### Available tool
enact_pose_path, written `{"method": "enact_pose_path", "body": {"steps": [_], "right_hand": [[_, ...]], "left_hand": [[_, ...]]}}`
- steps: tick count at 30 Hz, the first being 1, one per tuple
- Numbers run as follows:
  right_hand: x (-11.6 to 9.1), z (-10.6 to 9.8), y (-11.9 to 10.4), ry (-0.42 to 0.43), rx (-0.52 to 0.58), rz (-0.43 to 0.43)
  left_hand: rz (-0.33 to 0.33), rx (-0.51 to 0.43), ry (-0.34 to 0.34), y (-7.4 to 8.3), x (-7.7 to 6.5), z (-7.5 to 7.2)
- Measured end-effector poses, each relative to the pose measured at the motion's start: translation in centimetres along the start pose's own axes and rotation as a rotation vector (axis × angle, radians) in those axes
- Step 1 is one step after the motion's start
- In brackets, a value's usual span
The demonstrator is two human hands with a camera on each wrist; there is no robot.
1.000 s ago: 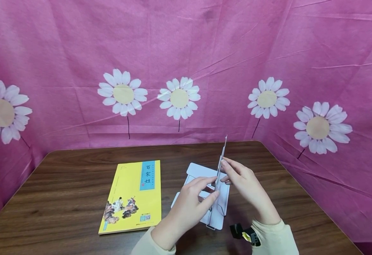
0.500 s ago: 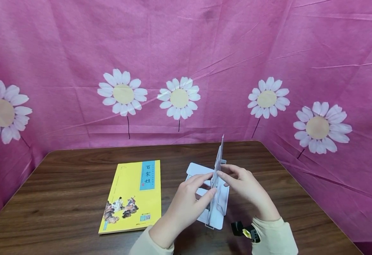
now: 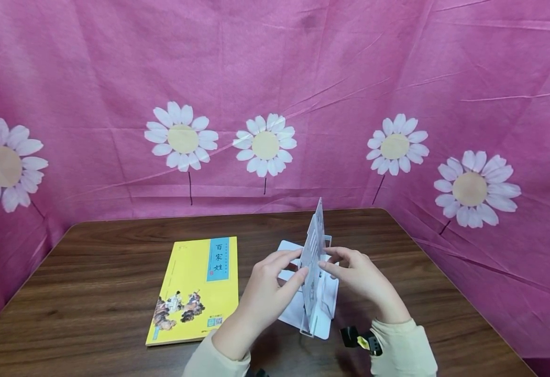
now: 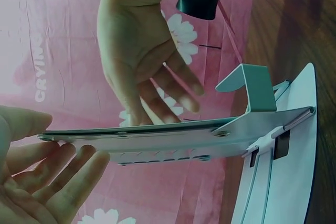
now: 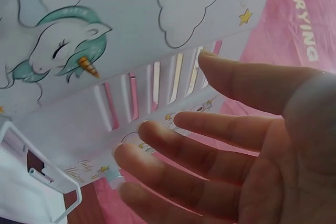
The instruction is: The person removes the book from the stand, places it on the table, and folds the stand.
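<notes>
A white metal book stand (image 3: pixel 312 262) has its slotted panel raised steeply above a flat base (image 3: pixel 290 309). My left hand (image 3: pixel 267 288) is on the panel's left side in the head view. In the left wrist view its thumb and fingers (image 4: pixel 79 174) pinch the panel's edge from both sides. On the right side is my right hand (image 3: pixel 369 283), fingers loosely extended and fingertips right at the panel. A unicorn print (image 5: pixel 71 51) covers the panel's face in the right wrist view. Folded lips (image 4: pixel 257 87) stick out near the hinge, and thin wire supports (image 4: pixel 262 182) run along the base.
A yellow book (image 3: pixel 190 298) with a blue title block lies flat to the left of the stand. Dark wood tabletop (image 3: pixel 91 293) extends around both. A pink cloth with daisies (image 3: pixel 275 63) hangs behind the table and along its sides.
The panel has swung leftward, its top edge shifting left and more of its slotted surface showing. My left hand has moved left with it; my right hand has slid slightly lower along it.
</notes>
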State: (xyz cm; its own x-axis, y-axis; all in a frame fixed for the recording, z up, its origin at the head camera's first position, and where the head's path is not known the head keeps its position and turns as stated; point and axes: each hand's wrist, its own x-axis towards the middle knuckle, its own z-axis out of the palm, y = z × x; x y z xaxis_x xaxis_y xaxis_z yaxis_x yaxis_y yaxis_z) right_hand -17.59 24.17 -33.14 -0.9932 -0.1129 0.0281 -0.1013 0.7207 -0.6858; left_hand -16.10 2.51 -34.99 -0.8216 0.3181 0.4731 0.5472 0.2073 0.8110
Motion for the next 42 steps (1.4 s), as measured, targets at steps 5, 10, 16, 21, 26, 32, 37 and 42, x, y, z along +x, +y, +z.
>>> {"method": "enact_pose_path", "body": {"steps": [5, 10, 16, 21, 26, 32, 37, 42], "right_hand": [[0.2, 0.1, 0.3, -0.002, -0.051, 0.023], [0.4, 0.2, 0.6, -0.02, -0.058, 0.056], [0.6, 0.6, 1.3, -0.035, -0.042, 0.059], [0.8, 0.9, 1.8, -0.052, -0.016, 0.081], [1.0, 1.2, 2.2, -0.061, -0.005, 0.087], [1.3, 1.7, 2.5, -0.072, 0.006, 0.118], [1.3, 1.9, 2.4, -0.079, -0.015, 0.139], [1.4, 2.0, 2.3, -0.091, -0.035, 0.149]], "left_hand": [[-0.015, 0.008, -0.002, -0.1, 0.0, -0.1], [-0.016, 0.021, 0.013, -0.1, 0.0, -0.3], [-0.05, 0.05, 0.027, 0.1, 0.1, -0.8], [-0.055, 0.064, 0.035, 0.1, 0.3, -1.1], [-0.041, 0.089, 0.046, 0.0, 0.3, -1.2], [-0.068, 0.104, 0.039, 0.0, 0.3, -1.3], [-0.076, 0.115, 0.033, 0.0, 0.3, -1.4], [-0.067, 0.131, 0.039, 0.0, 0.3, -1.4]]}}
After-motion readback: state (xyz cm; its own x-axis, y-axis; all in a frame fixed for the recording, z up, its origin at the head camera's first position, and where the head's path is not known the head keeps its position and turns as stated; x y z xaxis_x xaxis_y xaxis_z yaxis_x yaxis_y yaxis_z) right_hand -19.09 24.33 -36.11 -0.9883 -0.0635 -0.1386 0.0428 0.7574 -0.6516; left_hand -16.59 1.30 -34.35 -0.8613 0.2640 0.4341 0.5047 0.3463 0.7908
